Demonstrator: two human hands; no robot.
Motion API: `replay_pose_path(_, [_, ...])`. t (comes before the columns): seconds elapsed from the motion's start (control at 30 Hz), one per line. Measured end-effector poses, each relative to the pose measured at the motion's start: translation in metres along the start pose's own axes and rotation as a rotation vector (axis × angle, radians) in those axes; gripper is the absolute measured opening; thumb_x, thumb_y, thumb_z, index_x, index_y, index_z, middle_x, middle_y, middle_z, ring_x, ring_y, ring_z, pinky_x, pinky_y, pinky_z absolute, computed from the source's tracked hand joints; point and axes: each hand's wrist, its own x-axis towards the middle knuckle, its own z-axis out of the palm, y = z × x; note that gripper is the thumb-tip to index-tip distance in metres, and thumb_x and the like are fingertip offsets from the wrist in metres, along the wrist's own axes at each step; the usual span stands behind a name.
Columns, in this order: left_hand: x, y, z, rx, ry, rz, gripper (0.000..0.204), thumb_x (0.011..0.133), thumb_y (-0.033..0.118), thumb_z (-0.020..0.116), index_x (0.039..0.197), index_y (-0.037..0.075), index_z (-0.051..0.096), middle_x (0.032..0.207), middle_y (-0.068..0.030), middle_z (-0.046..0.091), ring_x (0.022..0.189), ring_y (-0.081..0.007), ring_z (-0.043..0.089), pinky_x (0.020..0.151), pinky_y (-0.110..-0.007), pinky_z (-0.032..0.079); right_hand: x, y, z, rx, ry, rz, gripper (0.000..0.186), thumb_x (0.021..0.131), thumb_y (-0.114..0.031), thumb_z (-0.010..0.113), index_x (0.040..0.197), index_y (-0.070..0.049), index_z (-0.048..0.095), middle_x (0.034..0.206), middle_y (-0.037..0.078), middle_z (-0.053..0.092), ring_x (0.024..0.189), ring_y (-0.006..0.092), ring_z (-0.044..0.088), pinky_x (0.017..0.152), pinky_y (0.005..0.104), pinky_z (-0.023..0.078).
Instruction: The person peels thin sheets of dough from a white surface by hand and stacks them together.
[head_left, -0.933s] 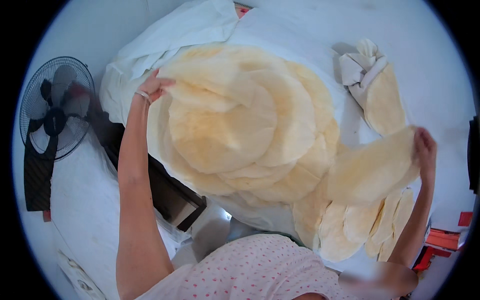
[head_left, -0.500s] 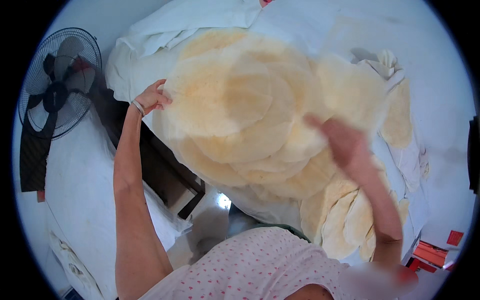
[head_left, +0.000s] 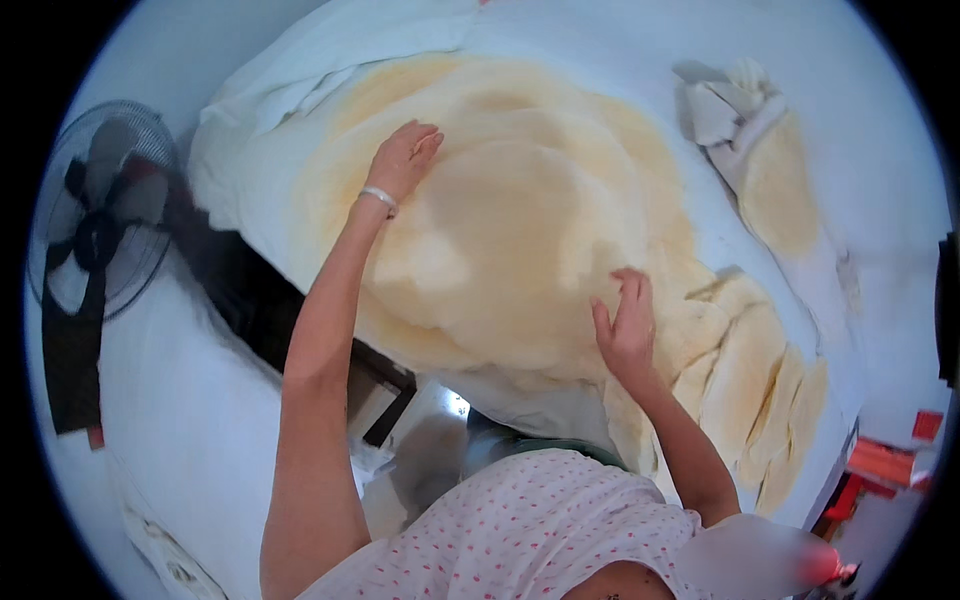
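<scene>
A wide heap of thin, cream-yellow, rounded sheets [head_left: 500, 240] lies layered in front of me, soft and fibrous-looking; their exact kind I cannot make out. Above its upper left part is my left hand [head_left: 405, 160], a bracelet at the wrist, its fingers loosely bent and apart with nothing seen between them. My right hand [head_left: 630, 325] is over the lower right of the heap, thumb and fingers spread, holding nothing. More of the same pieces [head_left: 745, 370] overlap in folds to the right of that hand.
White cloth [head_left: 250, 130] spreads under and behind the heap. A black fan [head_left: 98, 240] stands at the left, near a white-covered bulk [head_left: 190, 400]. A crumpled cloth with a yellowish piece [head_left: 780, 190] lies at the right. Red boxes [head_left: 880, 460] sit at the lower right.
My left hand has left the heap's left edge and moved right and upward over it. The blurred right hand has come down and leftward. The top sheet now lies spread over the heap.
</scene>
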Motion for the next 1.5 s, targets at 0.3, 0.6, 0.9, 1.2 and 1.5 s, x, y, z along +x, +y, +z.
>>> replay_pose_path(0.3, [0.002, -0.042, 0.070, 0.485, -0.416, -0.220, 0.054, 0.095, 0.047, 0.038, 0.143, 0.023, 0.034, 0.153, 0.0020, 0.023, 0.142, -0.0208, 0.016, 0.109, -0.058, 0.009, -0.051, 0.089, 0.026, -0.075, 0.008, 0.170, 0.044, 0.076, -0.006, 0.059, 0.118, 0.001, 0.049, 0.120, 0.022, 0.049, 0.112, 0.0399, 0.047, 0.098, 0.0454, 0.039])
replay_pose_path(0.6, [0.056, 0.003, 0.069, 0.704, -0.374, -0.272, 0.058, 0.086, 0.025, 0.063, 0.137, 0.008, 0.041, 0.141, -0.0143, 0.040, 0.127, -0.0302, 0.040, 0.103, -0.047, 0.034, -0.140, 0.096, -0.088, 0.170, 0.127, 0.333, 0.038, 0.078, 0.001, 0.058, 0.115, -0.001, 0.053, 0.120, 0.017, 0.052, 0.113, 0.0342, 0.049, 0.096, 0.0415, 0.042])
replay_pose_path(0.9, [0.142, 0.306, 0.316, -1.025, -0.680, -0.463, 0.055, 0.086, 0.031, 0.065, 0.130, 0.006, 0.043, 0.120, -0.0051, 0.055, 0.114, -0.0173, 0.050, 0.091, -0.036, 0.041, -0.288, 0.113, -0.135, 0.393, 0.277, 0.895, 0.022, 0.087, -0.009, 0.058, 0.108, -0.003, 0.060, 0.092, 0.013, 0.066, 0.081, 0.0226, 0.065, 0.067, 0.0314, 0.051])
replay_pose_path(1.2, [0.195, 0.324, 0.466, -1.147, -0.416, -0.785, 0.028, 0.072, 0.008, 0.076, 0.089, 0.006, 0.054, 0.076, -0.0057, 0.058, 0.062, -0.0188, 0.055, 0.067, -0.032, 0.048, -0.381, 0.124, -0.165, 0.598, 0.390, 1.017, 0.019, 0.090, -0.006, 0.055, 0.106, 0.000, 0.060, 0.090, 0.013, 0.067, 0.079, 0.0182, 0.067, 0.068, 0.0281, 0.053])
replay_pose_path(1.5, [0.178, 0.550, 0.383, -0.317, 0.105, 0.073, 0.016, 0.065, 0.005, 0.068, 0.067, -0.002, 0.054, 0.068, -0.0082, 0.060, 0.059, -0.0169, 0.051, 0.055, -0.036, 0.045, -0.367, 0.194, -0.169, 0.919, 0.443, 0.795, 0.020, 0.090, -0.009, 0.057, 0.108, 0.000, 0.060, 0.089, 0.008, 0.066, 0.076, 0.0120, 0.064, 0.066, 0.0255, 0.052])
